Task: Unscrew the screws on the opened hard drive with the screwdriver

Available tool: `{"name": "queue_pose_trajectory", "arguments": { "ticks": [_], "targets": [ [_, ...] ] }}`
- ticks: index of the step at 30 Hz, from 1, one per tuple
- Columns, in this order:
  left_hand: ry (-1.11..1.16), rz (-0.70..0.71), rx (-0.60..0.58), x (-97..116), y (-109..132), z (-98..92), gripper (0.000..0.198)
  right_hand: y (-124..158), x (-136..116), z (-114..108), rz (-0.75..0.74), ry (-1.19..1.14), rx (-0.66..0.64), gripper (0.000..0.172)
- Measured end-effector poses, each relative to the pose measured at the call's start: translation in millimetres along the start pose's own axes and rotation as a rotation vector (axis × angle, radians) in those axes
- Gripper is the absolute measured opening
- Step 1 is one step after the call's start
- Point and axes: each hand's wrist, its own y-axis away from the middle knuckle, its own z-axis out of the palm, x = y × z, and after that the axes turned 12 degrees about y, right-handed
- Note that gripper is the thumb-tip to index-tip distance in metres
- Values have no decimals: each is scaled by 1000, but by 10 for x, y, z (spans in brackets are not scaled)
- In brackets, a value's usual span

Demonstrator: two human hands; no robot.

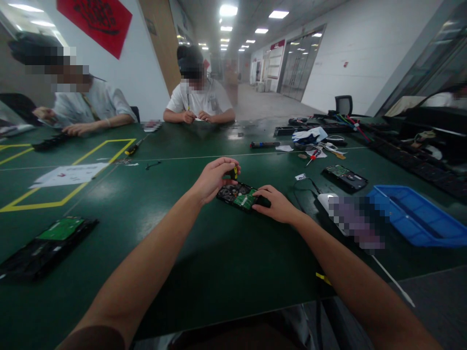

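Note:
A hard drive (239, 197) with a green circuit board lies on the table in front of me, its board side up. My left hand (215, 180) is closed round the black and yellow handle of a screwdriver (234, 173), held above the drive's far left part. The screwdriver's tip is hidden, so I cannot tell what it touches. My right hand (275, 205) grips the drive's right end, thumb at the near edge and fingers on top by the board. Part of that end is covered by the hand.
On the green table (204, 272), another hard drive (345, 177) and a blue tray (423, 218) lie right. A larger black unit with a green board (47, 245) sits left. Another screwdriver (132, 147) and a paper sheet (69, 174) lie farther off. Two people sit across.

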Motion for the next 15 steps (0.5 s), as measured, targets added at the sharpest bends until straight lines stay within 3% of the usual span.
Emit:
{"name": "queue_pose_trajectory", "arguments": {
  "ticks": [15],
  "targets": [
    [36,-2,-36,-55,-52,-63,13,-9,11,3,-15,23,2,35]
  ]
}}
